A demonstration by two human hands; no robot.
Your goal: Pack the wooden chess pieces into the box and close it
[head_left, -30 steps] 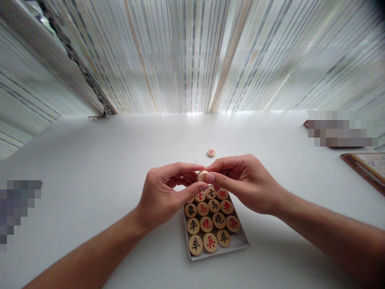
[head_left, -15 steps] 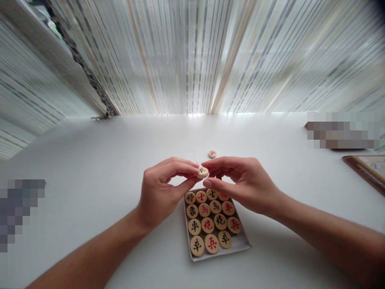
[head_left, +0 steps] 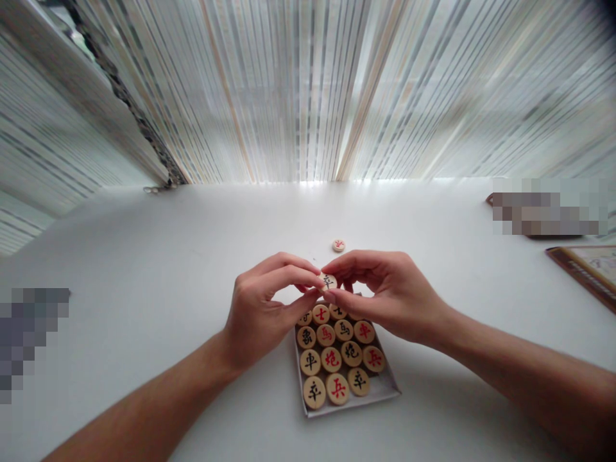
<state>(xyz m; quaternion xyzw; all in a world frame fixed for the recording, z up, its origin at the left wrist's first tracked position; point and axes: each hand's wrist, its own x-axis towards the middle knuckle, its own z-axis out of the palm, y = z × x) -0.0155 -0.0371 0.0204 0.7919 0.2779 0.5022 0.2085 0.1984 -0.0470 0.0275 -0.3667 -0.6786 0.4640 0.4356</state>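
Note:
Between my two hands, just above the far edge of a shallow box, is a round wooden Chinese chess piece [head_left: 329, 281] with a black character. My left hand [head_left: 272, 298] pinches its left side between thumb and fingers. On its right side, the fingertips and thumb of my right hand [head_left: 389, 289] close on it too. The box [head_left: 385, 388] below holds rows of like pieces with red and black characters, with a gap at its near right corner. My hands cover part of the far row.
One red-marked chess piece [head_left: 339, 245] lies on the white table [head_left: 216, 224] beyond my hands. At the right edge is a brown-bordered flat item [head_left: 584, 273]. Blurred-out patches sit at far left and right. A striped curtain [head_left: 298, 90] hangs behind the table.
My right thumb and fingers have closed onto the chess piece, which was in my left hand alone. The piece has tipped so its face shows more, and moved slightly right.

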